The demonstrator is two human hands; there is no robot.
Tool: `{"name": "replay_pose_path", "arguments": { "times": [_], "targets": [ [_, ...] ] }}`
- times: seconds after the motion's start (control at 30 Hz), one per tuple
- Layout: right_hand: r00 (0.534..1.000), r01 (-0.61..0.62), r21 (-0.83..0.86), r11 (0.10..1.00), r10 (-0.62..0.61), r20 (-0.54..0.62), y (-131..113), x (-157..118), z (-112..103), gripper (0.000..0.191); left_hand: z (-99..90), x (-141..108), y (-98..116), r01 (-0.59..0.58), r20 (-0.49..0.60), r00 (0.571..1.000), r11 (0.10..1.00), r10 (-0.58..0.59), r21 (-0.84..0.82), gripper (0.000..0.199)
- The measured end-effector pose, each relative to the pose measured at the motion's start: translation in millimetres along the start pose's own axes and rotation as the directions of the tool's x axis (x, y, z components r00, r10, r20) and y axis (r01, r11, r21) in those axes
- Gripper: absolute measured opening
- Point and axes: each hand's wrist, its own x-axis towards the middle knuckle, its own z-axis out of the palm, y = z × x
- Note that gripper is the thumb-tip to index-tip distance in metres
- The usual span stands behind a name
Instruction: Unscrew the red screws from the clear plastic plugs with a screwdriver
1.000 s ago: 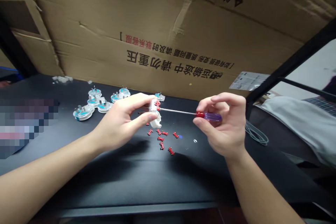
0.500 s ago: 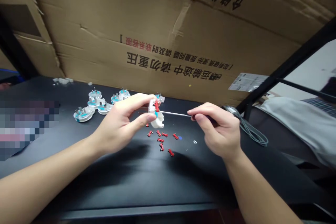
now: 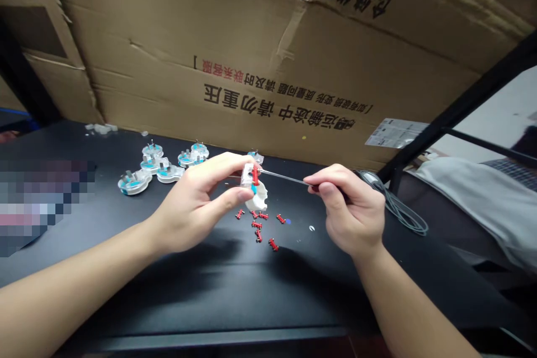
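Observation:
Above the middle of the black table, my left hand pinches a small clear-and-white plastic piece between thumb and fingers. A red part sits at its right side, with a bit of blue below it. Just beneath is a white curved shell; whether it is joined to the piece I cannot tell. My right hand grips a thin metal-shafted screwdriver by its dark red handle, and its tip meets the upper end of the red part. Several loose red parts lie on the table below.
Several clear plug pieces with blue inside stand at the back left, near small clear bits. A large cardboard sheet rises behind the table. On the right lie a coiled grey cable and a grey cloth.
My left hand and the plastic piece have shifted slightly right. The screwdriver tip has moved up from the lower portion of the red part to its upper end.

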Motion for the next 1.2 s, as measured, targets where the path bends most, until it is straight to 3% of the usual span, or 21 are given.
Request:
{"name": "replay_pose_path", "arguments": {
  "times": [0.13, 0.2, 0.27, 0.33, 0.4, 0.53, 0.63, 0.7, 0.8, 0.87, 0.93, 1.0, 1.1, 1.2],
  "targets": [
    [1.000, -0.012, -0.018, 1.000, 0.012, 0.008, 0, 1, 0, 0.016, -0.6, -1, -1, 0.012, 0.033, 0.999, 1.000, -0.011, -0.022, 0.022],
    [0.996, -0.084, -0.020, 0.996, 0.085, 0.033, 0, 1, -2, 0.017, -3.3, 0, -4, -0.050, 0.060, 0.997, 0.997, 0.047, 0.052, 0.020],
    [0.964, -0.226, -0.015, 0.974, 0.226, 0.139, 1, 1, -4, 0.027, -6.8, 1, -8, -0.150, 0.114, 0.985, 0.976, 0.133, 0.157, 0.021],
    [0.904, -0.347, -0.020, 0.938, 0.339, 0.260, 2, 3, -6, 0.036, -9.2, 2, -11, -0.216, 0.176, 0.968, 0.949, 0.177, 0.232, 0.023],
    [0.896, -0.357, -0.025, 0.934, 0.350, 0.275, 2, 4, -6, 0.036, -9.1, 3, -11, -0.192, 0.191, 0.971, 0.948, 0.146, 0.252, 0.024],
    [0.974, -0.164, -0.115, 0.980, 0.179, 0.139, 0, 4, -5, 0.023, -3.3, 4, -3, 0.039, 0.169, 0.984, 0.996, -0.052, 0.082, 0.021],
    [0.992, 0.000, -0.202, 0.979, 0.026, 0.123, -1, 3, -9, 0.019, 0.5, 4, 3, 0.168, 0.187, 0.971, 0.982, -0.150, -0.084, 0.024],
    [0.985, 0.143, -0.267, 0.953, -0.110, 0.136, -1, 4, -12, 0.015, 2.0, 4, 1, 0.229, 0.201, 0.959, 0.964, -0.200, -0.135, 0.026],
    [0.921, 0.389, -0.370, 0.844, -0.345, 0.182, 3, 5, -17, 0.013, 4.5, 4, -8, 0.368, 0.267, 0.914, 0.901, -0.305, -0.231, 0.031],
    [0.911, 0.412, -0.379, 0.829, -0.372, 0.176, 5, 6, -17, 0.015, 6.0, 4, -13, 0.438, 0.295, 0.886, 0.853, -0.357, -0.285, 0.033],
    [0.968, 0.242, -0.314, 0.918, -0.205, 0.145, 8, 5, -15, 0.014, 6.3, 5, -14, 0.426, 0.276, 0.893, 0.867, -0.357, -0.257, 0.034],
    [0.989, -0.029, -0.178, 0.984, 0.054, 0.137, 11, 3, -12, 0.011, 5.0, 6, -12, 0.361, 0.235, 0.919, 0.916, -0.317, -0.175, 0.034],
    [0.932, -0.337, 0.087, 0.937, 0.319, 0.172, 15, 1, -7, 0.011, 2.1, 7, -7, 0.276, 0.185, 0.949, 0.957, -0.256, -0.093, 0.033],
    [0.869, -0.492, 0.291, 0.821, 0.445, 0.215, 17, 1, -3, 0.018, -0.1, 7, -5, 0.196, 0.155, 0.970, 0.980, -0.189, -0.033, 0.029]
  ]
}}
